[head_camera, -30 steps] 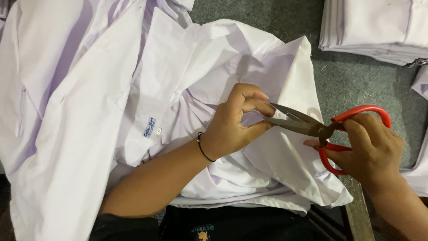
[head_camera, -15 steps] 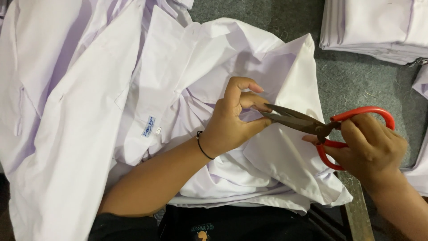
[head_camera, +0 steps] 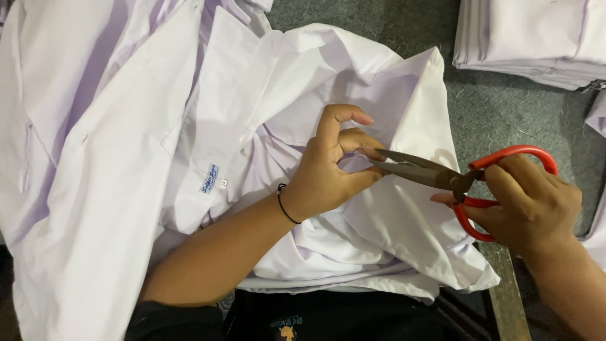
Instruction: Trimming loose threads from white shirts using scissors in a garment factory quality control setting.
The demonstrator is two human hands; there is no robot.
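I pinch a fold of the white shirt (head_camera: 404, 208) taut with my left hand (head_camera: 331, 173), so the red-handled scissors (head_camera: 467, 183) gripped in my right hand (head_camera: 527, 205) meet it cleanly.

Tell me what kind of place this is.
Probably a garment workshop: a heap of white shirts, a folded stack on grey felt, and the right hand working red-handled scissors.

One pair of scissors (head_camera: 442, 173); right of it, one stack of folded shirts (head_camera: 530, 41); two hands.
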